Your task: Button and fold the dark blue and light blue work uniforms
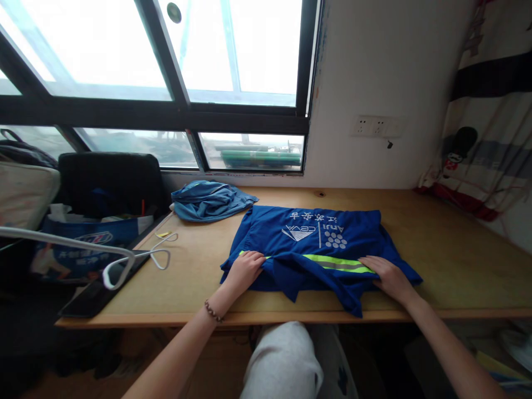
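A blue work jacket lies folded on the wooden table in front of me. White lettering and logos appear on it upside down, and a yellow-green reflective stripe crosses its near part. My left hand is closed on the fabric at the left end of the stripe; its fingertips are partly hidden in the cloth. At the stripe's right end, my right hand grips the jacket, fingers over the stripe and thumb side underneath. Between the hands the near edge bunches up, with pointed flaps hanging toward the table's front edge.
A crumpled lighter-blue garment lies at the table's back left. On the left are a white cable, a dark flat device and a white curved bar. A black chair holding bags stands beyond, below the window. A curtain hangs right.
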Demonstrator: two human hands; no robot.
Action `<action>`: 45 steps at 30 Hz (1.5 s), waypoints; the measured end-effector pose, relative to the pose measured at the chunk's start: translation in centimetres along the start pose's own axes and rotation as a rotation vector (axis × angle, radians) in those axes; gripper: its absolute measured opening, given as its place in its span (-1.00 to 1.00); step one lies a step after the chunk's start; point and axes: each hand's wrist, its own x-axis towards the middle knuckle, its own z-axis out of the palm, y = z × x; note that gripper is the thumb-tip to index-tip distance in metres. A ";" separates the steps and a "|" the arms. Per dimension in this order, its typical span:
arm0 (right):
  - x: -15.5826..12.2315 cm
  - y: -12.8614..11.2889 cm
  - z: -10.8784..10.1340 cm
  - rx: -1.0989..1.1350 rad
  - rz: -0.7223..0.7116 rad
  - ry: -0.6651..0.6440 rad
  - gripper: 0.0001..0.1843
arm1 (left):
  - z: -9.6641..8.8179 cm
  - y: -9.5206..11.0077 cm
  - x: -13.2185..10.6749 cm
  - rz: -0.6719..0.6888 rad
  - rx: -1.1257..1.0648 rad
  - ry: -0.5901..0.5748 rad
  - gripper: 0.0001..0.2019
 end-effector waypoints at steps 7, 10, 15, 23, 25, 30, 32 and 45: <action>0.4 -4.6 -3.8 0.197 0.099 -0.117 -0.49 | -1.6 1.2 -1.0 0.042 -0.289 -0.054 -0.49; 0.3 -9.6 -4.0 0.302 0.046 -0.091 -0.52 | -1.6 2.5 -0.8 -0.034 -0.520 -0.067 -0.55; 3.0 -12.1 -1.2 0.344 0.358 0.098 -0.79 | 0.5 3.1 3.2 -0.253 -0.648 0.001 -0.77; 9.8 -4.6 -0.3 1.185 1.157 -0.292 -0.87 | 3.1 1.5 6.3 -0.328 -0.729 -0.068 -0.89; 9.8 -4.2 0.0 1.241 1.164 -0.362 -0.83 | 3.3 1.5 5.7 -0.324 -0.808 -0.051 -0.87; 9.5 -3.4 0.3 1.444 1.124 -0.578 -0.71 | 3.6 1.1 5.6 -0.506 -1.044 -0.100 -0.75; 9.7 -3.1 0.3 1.264 1.023 -0.512 -0.67 | 3.6 0.8 6.2 -0.589 -0.998 -0.110 -0.75; 9.5 -9.3 -1.3 0.135 -0.127 0.080 -0.56 | 1.1 8.2 6.2 0.014 0.000 0.156 -0.51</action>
